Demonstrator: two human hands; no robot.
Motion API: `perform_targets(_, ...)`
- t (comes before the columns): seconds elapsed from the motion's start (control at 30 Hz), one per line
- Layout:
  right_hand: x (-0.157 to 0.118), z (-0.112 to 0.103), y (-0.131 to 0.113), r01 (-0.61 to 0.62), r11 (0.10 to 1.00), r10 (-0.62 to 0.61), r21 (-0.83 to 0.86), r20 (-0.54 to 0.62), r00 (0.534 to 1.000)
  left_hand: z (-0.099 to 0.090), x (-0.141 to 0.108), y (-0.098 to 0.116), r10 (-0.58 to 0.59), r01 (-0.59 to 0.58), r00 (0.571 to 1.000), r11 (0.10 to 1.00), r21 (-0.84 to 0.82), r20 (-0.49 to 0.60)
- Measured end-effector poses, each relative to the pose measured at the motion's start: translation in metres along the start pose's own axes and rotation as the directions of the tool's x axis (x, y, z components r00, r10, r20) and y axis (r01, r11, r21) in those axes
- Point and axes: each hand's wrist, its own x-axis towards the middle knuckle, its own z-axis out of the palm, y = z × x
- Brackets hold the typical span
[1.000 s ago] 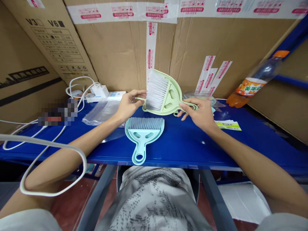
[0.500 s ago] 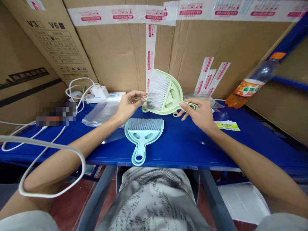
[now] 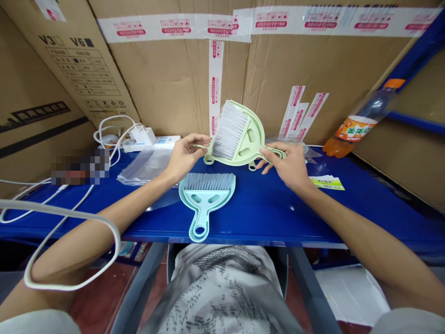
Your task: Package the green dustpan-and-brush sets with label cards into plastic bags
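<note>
Right hand [image 3: 292, 164]: grip closed around the handles of a light-green dustpan [image 3: 260, 130] and the light-green brush [image 3: 246, 141] nested in it, raised above the blue tabletop [image 3: 264, 213].
Left hand [image 3: 186, 157]: grip narrow, thumb and fingers pinching the set's edge beside the pale bristles.
Green set: between the two hands, tilted, bristles toward the left hand, light-green loops showing below.
Blue set: a light-blue brush [image 3: 208, 197] lies in its light-blue dustpan [image 3: 182, 198] on the tabletop, bristles away from the wearer, handles near the front edge.
Change in view: the camera tips slightly upward from a second ago; the tape on the cardboard box [image 3: 174, 83] sits lower, and dark print appears at the top.
Unchanged: both hands keep the same hold, and the blue set stays put.
Tabletop sides: clear plastic bags [image 3: 144, 167] at left; a printed card [image 3: 328, 182] and orange-capped bottle [image 3: 358, 127] at right.
</note>
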Motion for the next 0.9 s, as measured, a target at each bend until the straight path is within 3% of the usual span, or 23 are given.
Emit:
perform_targets(0.17, -0.001, 0.002, -0.001, -0.031, 0.995, 0.024, 0.090, 0.072, 0.997, -0.001, 0.003, -0.007, -0.009, 0.008, 1.000, 0.999, -0.052, -0.023)
perform_targets(0.4, -0.005, 0.007, -0.005, -0.160, 0.949, 0.089, 0.273, 0.257, 0.962, 0.008, -0.005, 0.004, -0.166, 0.216, 0.966, 0.941, -0.260, 0.200)
perform_targets(0.6, 0.004, -0.009, -0.007, -0.357, 0.888, 0.191, 0.291, 0.472, 0.860, 0.002, -0.002, 0.009, -0.259, 0.346, 0.923, 0.882, -0.320, 0.284)
perform_targets(0.67, 0.008, -0.013, -0.008, -0.402, 0.860, 0.233, 0.313, 0.461, 0.856, -0.001, -0.001, 0.010, -0.303, 0.423, 0.882, 0.846, -0.323, 0.362)
perform_targets(0.83, 0.004, -0.010, -0.009, -0.432, 0.855, 0.310, 0.288, 0.384, 0.869, 0.007, -0.014, 0.016, -0.367, 0.610, 0.675, 0.766, -0.204, 0.639)
perform_targets(0.9, 0.001, -0.008, -0.009, -0.428, 0.883, 0.323, 0.194, 0.412, 0.852, 0.015, -0.022, 0.017, -0.355, 0.617, 0.635, 0.768, -0.174, 0.686)
